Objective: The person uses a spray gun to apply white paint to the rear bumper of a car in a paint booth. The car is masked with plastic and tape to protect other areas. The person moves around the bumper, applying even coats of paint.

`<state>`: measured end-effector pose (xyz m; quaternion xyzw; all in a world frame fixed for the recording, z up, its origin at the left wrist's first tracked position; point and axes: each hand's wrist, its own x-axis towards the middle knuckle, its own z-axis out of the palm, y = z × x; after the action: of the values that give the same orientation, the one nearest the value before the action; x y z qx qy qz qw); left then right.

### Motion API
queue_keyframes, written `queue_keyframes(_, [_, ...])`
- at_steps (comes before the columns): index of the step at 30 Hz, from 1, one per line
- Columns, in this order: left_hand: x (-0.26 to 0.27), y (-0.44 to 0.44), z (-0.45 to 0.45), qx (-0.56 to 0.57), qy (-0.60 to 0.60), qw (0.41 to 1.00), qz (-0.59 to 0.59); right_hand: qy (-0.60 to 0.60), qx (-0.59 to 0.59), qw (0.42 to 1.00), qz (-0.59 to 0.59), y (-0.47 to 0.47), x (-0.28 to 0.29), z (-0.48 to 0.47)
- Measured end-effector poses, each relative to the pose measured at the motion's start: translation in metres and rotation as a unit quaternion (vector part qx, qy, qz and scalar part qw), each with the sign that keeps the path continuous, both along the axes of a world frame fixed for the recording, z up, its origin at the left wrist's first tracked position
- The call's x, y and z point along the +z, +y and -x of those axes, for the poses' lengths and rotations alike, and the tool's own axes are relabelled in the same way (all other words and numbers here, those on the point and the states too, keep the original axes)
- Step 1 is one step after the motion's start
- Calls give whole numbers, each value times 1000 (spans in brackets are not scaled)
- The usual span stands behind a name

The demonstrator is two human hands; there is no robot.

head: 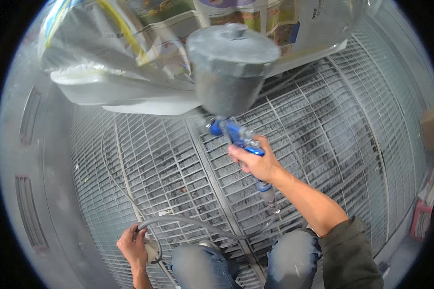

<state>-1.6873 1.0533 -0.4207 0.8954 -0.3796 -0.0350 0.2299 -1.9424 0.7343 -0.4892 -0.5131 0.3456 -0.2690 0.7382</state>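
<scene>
My right hand (pixel 256 157) grips a blue gravity-feed spray gun (pixel 235 133), with a grey lidded paint cup (pixel 228 77) standing on top, slightly tilted. A fitting below its handle joins a grey air hose (pixel 199 222). The hose loops left to my left hand (pixel 132 244), whose fingers are closed around it. Something beige (pixel 152 249), perhaps a cloth, shows beside that hand, partly hidden. Ahead is a white vehicle bumper (pixel 94 86), partly behind the cup. Above it lie printed masking paper (pixel 177 23), clear film and yellow tape (pixel 124 32).
Dusty metal floor grating (pixel 159 151) spreads beneath me, and the thin hose trails across it at left. Wall vents (pixel 30 213) line the left side. A cardboard box (pixel 431 128) and a red-edged container (pixel 417 220) stand at right. My knees (pixel 293 254) are bent close below the hose.
</scene>
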Motion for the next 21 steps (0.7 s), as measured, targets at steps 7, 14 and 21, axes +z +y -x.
queue_keyframes(7, [-16, -8, 70, -19, -29, 998, 43, 6, -95, 995, 36, -42, -7, 96])
queue_keyframes(14, [-17, -53, 151, -77, -48, 995, 30, 5, -194, 976, 97, -115, -33, 201])
queue_keyframes(21, [-15, -93, 208, -102, -35, 994, -5, 20, -267, 954, 137, -200, -43, 286])
